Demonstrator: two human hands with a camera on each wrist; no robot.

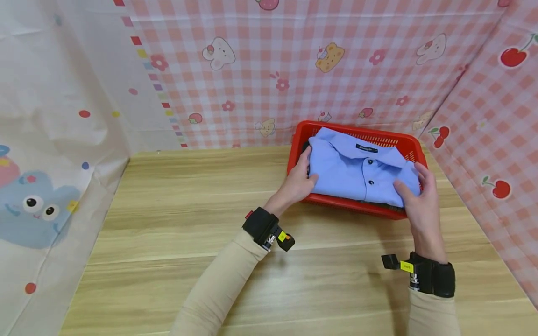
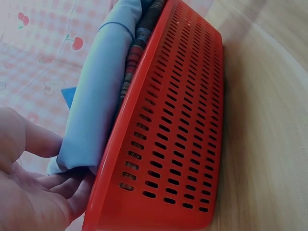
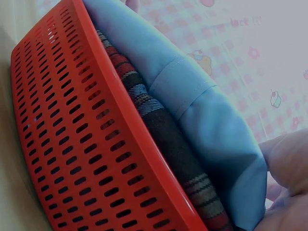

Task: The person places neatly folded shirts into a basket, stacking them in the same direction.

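Observation:
A folded light-blue button-up shirt [image 1: 344,175] with its collar and dark label facing up lies in the red plastic basket [image 1: 357,207]. At the shirt's left end, my left hand [image 1: 297,179] grips the edge, thumb on top and fingers underneath, as the left wrist view shows. My right hand [image 1: 422,205] holds the opposite end in the same way, thumb over the fabric. Beneath the shirt, a dark plaid garment [image 3: 168,139] with red and grey stripes fills the basket up to its rim.
The basket stands on a wood-grain table [image 1: 189,224] near the back. Behind it hangs a pink checked cloth [image 1: 252,84], which also covers the right side. At the left hangs a white cartoon-print cloth [image 1: 50,116].

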